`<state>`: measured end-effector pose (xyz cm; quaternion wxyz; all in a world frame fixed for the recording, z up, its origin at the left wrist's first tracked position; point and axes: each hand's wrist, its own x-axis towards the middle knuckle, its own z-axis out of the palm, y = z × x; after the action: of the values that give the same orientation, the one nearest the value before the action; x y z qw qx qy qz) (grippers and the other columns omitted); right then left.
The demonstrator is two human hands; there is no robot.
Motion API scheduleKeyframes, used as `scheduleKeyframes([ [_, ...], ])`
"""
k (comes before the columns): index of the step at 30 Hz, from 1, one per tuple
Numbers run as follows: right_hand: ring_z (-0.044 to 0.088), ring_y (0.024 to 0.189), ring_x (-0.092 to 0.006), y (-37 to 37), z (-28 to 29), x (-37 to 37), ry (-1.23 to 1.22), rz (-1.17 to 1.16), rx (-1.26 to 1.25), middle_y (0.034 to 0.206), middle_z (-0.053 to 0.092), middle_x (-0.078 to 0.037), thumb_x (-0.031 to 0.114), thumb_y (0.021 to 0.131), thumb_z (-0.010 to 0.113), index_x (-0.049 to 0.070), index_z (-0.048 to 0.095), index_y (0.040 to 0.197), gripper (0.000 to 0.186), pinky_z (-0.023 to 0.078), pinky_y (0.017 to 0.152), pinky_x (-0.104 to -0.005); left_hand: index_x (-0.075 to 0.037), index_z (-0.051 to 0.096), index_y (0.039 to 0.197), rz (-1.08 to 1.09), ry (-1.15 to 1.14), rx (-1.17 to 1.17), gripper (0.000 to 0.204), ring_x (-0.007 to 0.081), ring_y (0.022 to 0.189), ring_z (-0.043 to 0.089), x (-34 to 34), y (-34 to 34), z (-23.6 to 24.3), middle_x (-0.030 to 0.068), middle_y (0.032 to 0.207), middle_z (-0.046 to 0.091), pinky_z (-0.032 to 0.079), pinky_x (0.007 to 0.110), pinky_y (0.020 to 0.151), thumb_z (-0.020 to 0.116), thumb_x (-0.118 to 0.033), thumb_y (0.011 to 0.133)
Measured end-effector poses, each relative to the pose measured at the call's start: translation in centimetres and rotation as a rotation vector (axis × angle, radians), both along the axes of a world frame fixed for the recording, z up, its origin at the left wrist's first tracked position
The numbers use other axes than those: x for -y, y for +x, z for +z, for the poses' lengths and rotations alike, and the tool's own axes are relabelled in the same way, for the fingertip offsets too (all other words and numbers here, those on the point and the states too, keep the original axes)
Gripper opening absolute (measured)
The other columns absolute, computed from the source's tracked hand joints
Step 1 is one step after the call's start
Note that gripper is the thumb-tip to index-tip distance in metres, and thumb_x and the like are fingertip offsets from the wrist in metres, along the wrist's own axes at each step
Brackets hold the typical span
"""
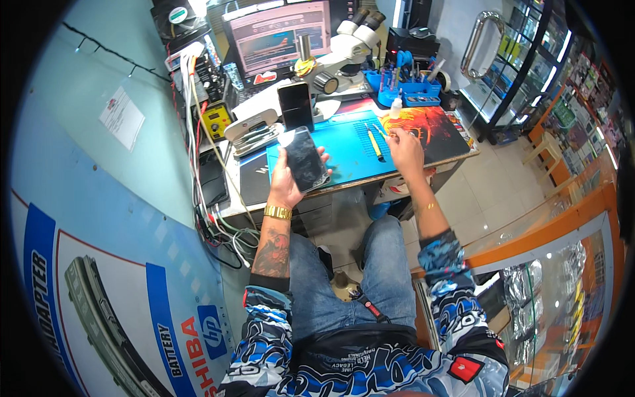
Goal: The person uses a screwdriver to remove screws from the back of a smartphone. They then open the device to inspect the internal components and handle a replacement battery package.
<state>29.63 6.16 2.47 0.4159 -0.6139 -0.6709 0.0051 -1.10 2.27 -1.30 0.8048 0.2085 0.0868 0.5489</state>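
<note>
Smartphone (304,159) sits clasped in left hand (286,180); right hand (405,147) rests half-curled, empty, on the blue mat (350,149).

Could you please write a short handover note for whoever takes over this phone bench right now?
Left hand: fingers wrapped around a dark smartphone, screen up, held above the front edge of the blue work mat.
Right hand: on the mat's right side, fingers at a small white bottle; whether it grips it is unclear.
A yellow pry tool lies on the mat between the hands.
Done: phone picked up.
Left: phone shows no opening yet.
</note>
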Motion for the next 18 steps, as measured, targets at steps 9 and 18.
scheduleKeyframes([
  [9,0.074,0.085,-0.0300,0.8,-0.3,-8.1,-0.353,-0.133,0.341,0.091,0.074,-0.019,0.018,0.089,0.066,0.002,0.074,0.098,0.019,0.058,0.072,-0.0458,0.002,0.046,0.143,0.128,0.062,-0.147,0.049,0.0387,0.129,0.058,0.1,-0.2,0.2,0.0239,0.138,0.058,0.051,0.055,0.106,0.041,-0.034,0.110],
  [18,0.039,0.053,-0.0013,-4.3,2.4,12.1,-0.222,0.560,-1.209,0.071,0.048,0.005,0.012,0.101,0.042,0.004,0.062,0.117,0.027,0.032,0.045,-0.0192,-0.004,0.062,0.117,0.650,0.038,-0.473,0.046,0.0160,0.079,0.070,5.1,3.5,1.0,0.0060,0.098,0.071,0.058,0.030,0.071,0.062,-0.047,0.101],
])
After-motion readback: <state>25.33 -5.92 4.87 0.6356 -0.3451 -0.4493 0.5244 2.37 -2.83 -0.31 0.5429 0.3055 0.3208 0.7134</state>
